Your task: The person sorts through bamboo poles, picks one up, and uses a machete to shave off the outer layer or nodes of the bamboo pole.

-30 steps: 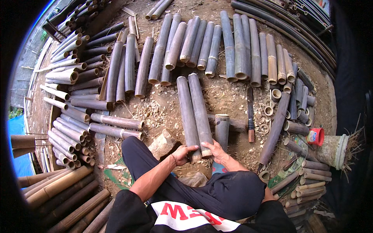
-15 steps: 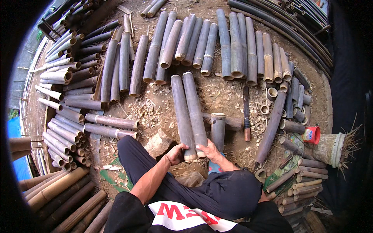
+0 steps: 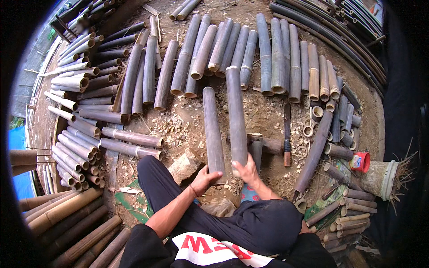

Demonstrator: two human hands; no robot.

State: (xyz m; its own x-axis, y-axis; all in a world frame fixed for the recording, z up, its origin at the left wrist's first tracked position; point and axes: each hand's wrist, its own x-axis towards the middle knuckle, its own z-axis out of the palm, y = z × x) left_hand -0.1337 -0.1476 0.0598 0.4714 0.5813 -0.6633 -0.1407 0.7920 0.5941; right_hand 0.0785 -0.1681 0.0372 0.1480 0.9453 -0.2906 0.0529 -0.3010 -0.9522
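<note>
My left hand (image 3: 206, 179) is closed around the lower end of a grey-brown bamboo tube (image 3: 212, 129), its thumb across the front. My right hand (image 3: 247, 171) grips a second bamboo tube (image 3: 236, 116) near its lower end. Both tubes point away from me, with a gap between them, and the right one reaches farther out. Behind my right hand an upright bamboo post (image 3: 255, 149) is partly covered. A long dark-bladed knife (image 3: 287, 134) with a wooden handle lies on the ground to the right.
Cut bamboo tubes (image 3: 187, 53) lie in a row across the far side. More tubes (image 3: 73, 154) are stacked at left, and short pieces (image 3: 355, 212) at lower right. A wood block (image 3: 185, 166) sits by my knee. A red cup (image 3: 360, 161) rests against a pale bucket (image 3: 380, 178). Bamboo chips litter the ground.
The two tubes, side by side before, are now apart. My right hand has raised its tube and moved it slightly farther away. The view has shifted a little.
</note>
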